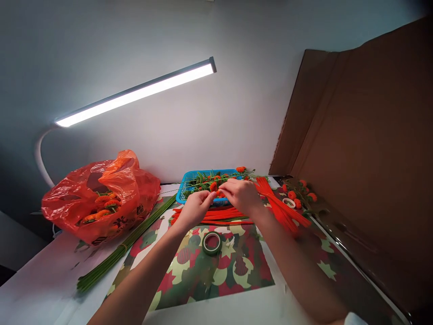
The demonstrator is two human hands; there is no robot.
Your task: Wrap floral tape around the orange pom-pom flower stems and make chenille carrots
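Observation:
My left hand (pixel 195 208) and my right hand (pixel 241 195) meet above the table, fingers pinched together on a small orange pompom piece (pixel 219 194) between them. Just behind them stands a blue basket (pixel 188 179) filled with green stems and orange pompoms. Orange pipe cleaners (pixel 216 215) lie flat under my hands. A roll of green tape (pixel 212 243) lies on the patterned sheet (pixel 216 271) closer to me.
A red plastic bag (pixel 101 198) holding orange flowers sits at the left. A bundle of green wire stems (pixel 125 246) lies diagonally. More orange pipe cleaners (pixel 280 207), pompoms (pixel 297 194) and white tape (pixel 289 202) lie right. A cardboard wall (pixel 365 149) rises at right; a lamp (pixel 135 92) hangs overhead.

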